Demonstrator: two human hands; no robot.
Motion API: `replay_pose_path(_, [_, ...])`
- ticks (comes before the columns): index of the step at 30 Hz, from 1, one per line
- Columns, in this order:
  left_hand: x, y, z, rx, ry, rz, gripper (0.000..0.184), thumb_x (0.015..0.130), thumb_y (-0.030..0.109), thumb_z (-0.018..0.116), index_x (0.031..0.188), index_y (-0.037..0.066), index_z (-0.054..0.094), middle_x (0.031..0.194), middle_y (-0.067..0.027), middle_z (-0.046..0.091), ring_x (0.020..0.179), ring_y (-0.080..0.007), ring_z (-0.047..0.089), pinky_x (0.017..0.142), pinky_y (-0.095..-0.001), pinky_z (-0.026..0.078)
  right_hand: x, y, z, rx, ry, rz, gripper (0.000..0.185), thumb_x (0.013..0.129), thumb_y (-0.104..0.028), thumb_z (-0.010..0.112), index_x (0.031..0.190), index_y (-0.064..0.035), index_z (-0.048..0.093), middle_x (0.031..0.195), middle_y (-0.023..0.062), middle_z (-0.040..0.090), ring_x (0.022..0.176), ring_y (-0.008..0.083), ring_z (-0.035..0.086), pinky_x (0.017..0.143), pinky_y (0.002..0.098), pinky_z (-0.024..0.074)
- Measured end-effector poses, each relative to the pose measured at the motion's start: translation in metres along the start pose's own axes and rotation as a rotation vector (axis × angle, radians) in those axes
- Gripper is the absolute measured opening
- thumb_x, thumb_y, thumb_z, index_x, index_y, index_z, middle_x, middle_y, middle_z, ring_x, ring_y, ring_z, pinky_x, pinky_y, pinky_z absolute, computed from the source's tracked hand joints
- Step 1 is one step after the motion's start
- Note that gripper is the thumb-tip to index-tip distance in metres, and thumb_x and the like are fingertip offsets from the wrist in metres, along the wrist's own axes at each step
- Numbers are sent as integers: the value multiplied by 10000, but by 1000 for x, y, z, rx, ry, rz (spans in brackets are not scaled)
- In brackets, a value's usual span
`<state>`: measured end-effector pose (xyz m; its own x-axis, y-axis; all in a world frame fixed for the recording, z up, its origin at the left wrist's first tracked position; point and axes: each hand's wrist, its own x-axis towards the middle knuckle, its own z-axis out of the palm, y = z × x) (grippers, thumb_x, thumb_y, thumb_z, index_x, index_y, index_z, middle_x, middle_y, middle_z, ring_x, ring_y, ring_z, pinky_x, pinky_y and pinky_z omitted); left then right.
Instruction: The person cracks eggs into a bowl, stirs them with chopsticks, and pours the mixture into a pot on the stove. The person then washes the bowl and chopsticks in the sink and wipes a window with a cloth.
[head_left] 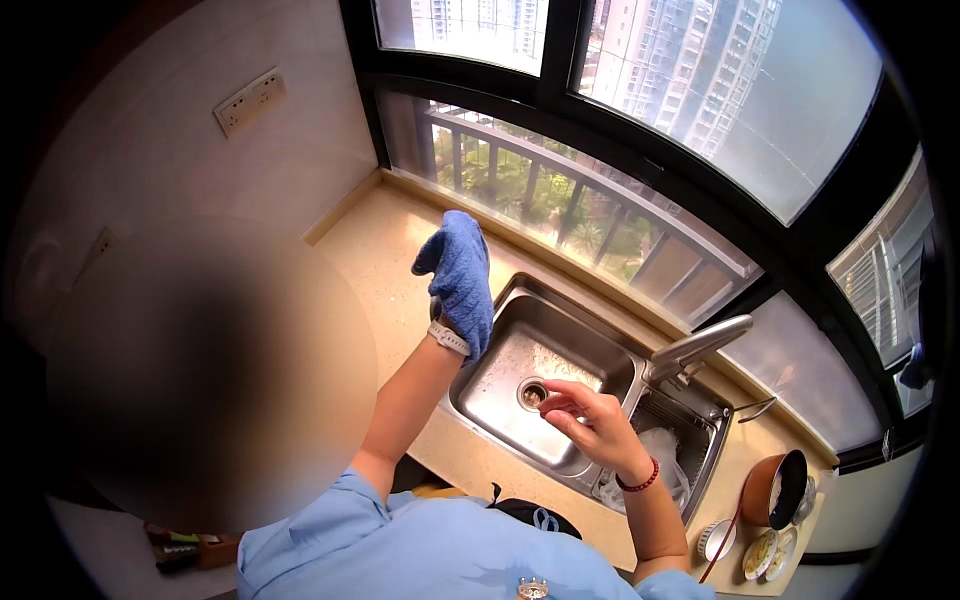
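Observation:
A blue cloth (462,275) hangs over my left hand (447,324) at the counter's left part, beside the sink. The cloth hides the fingers, but it is lifted and bunched around the hand. A watch with a pale band (449,337) is on that wrist. My right hand (590,420) is above the sink basin (490,385), near the drain (533,394). Its fingers are loosely curved, with a gap between thumb and index finger and nothing visible in them. A red bead bracelet (640,477) circles the right wrist.
A tall faucet (700,345) stands behind the sink. The smaller basin (700,425) holds a clear plastic bag (660,455). To the right are a brown pot (765,490), a white bowl (716,540) and small plates (760,555). A large blurred patch covers the left side.

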<state>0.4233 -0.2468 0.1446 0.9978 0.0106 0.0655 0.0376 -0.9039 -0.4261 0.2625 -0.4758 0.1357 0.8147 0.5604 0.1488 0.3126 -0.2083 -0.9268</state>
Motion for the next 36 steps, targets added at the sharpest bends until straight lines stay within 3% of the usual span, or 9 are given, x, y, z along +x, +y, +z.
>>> replay_pose_path(1, [8,3,-20,478,-213,40,355,920,154,610,1210,-14,493,994,-69,670,536,-265,590,956,-403,450,0,12,2,21,34,79,352,908,-46,651,1245,13,567,975,136,706,899,195,704,793,298,566])
replay_pose_path(4, [83,35,16,-678,592,-154,349,925,167,599,1210,-12,505,1020,-77,666,603,-267,589,958,-405,449,-1,45,10,183,172,277,290,928,-52,629,1201,37,588,986,126,715,895,163,693,796,282,554])
replay_pose_path(12, [252,119,-8,-876,855,-79,343,940,201,572,1211,-6,539,1089,-100,654,781,-274,585,964,-410,446,18,75,29,416,506,639,291,947,-58,602,1206,70,563,1000,147,699,894,193,692,763,278,554])
replay_pose_path(23, [397,-57,61,-572,755,-189,357,961,249,534,1212,2,585,1184,-132,638,1027,-283,581,972,-417,441,65,108,31,349,558,762,297,964,-92,580,1214,67,553,977,151,693,867,210,687,758,306,562])
replay_pose_path(29, [445,-212,84,267,-111,75,374,972,276,514,1213,6,610,1236,-150,629,1161,-287,579,976,-421,439,43,112,52,410,533,818,321,947,-81,609,1220,80,557,993,157,697,895,211,692,785,292,558])
replay_pose_path(31, [471,-180,112,-443,235,-241,348,966,263,509,1169,-1,615,1202,-164,639,1120,-299,592,951,-414,454,34,112,51,385,551,872,320,944,-79,606,1218,78,554,984,163,696,881,221,695,772,301,564])
replay_pose_path(33, [494,-149,134,-1815,982,-856,306,956,236,501,1081,-15,625,1135,-194,659,1037,-321,619,900,-398,486,37,119,53,396,590,909,274,962,-72,573,1202,61,556,975,150,693,840,207,692,748,306,573])
replay_pose_path(35, [442,-69,98,-800,737,-649,307,930,211,489,1119,10,622,1205,-216,618,1118,-329,587,1003,-400,448,67,118,51,388,602,934,266,957,-80,569,1182,61,558,962,147,695,821,211,693,740,302,573])
replay_pose_path(36, [403,-14,83,-556,958,-605,308,925,244,499,1095,37,651,1159,-201,648,1057,-313,622,949,-390,482,88,117,49,363,566,905,286,953,-85,582,1195,66,555,977,158,695,839,216,696,750,299,570])
